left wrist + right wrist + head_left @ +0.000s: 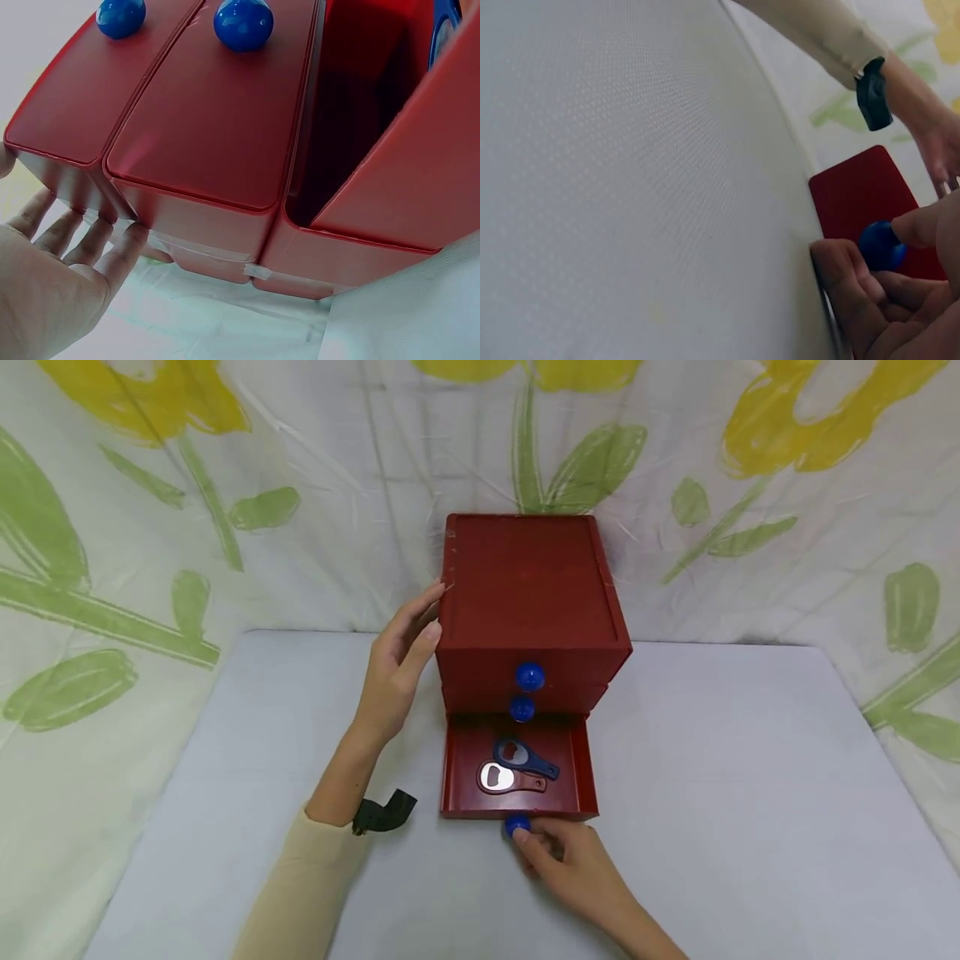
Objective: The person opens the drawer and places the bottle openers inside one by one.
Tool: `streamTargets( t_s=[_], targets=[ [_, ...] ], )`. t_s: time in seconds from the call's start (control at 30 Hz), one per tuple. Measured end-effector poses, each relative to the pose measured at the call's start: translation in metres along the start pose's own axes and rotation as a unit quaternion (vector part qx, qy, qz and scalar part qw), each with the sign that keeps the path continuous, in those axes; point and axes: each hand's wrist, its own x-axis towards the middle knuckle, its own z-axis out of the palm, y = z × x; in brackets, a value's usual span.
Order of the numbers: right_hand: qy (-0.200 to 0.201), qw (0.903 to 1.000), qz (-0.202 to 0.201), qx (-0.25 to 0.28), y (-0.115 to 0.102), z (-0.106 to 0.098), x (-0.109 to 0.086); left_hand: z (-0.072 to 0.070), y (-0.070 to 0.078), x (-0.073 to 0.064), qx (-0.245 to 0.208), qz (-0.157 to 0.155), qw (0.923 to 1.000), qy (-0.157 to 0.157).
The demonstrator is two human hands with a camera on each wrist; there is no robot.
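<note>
A red drawer cabinet (532, 581) with blue round knobs stands on the table, its bottom drawer (457, 777) pulled out. Inside that drawer lie two bottle openers, a blue one (536, 763) partly over a red one (525, 782). My right hand (573, 864) pinches the bottom drawer's blue knob (517, 824) between thumb and fingers; the right wrist view shows the same knob (881, 246). My left hand (397, 664) rests with extended fingers against the cabinet's left side. In the left wrist view, those fingers (90, 244) touch the side near the upper drawers, which are closed.
A white table (735, 777) carries the cabinet near its back edge. Behind it hangs a pale curtain (337, 485) with yellow flowers and green leaves. A black wrist mount (386, 812) sticks out from my left wrist, beside the drawer.
</note>
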Motion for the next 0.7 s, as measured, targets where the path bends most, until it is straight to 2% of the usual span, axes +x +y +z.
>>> streamTargets(
  t_s=[0.37, 0.7],
  targets=[
    [0.012, 0.9991, -0.038, -0.014, -0.003, -0.004, 0.011, 0.001, -0.002, 0.000, -0.007, 0.004, 1.0000, 0.004],
    [0.025, 0.9988, -0.039, -0.016, -0.007, -0.009, 0.022, 0.002, -0.002, 0.000, -0.012, 0.007, 0.9999, 0.001]
  ],
)
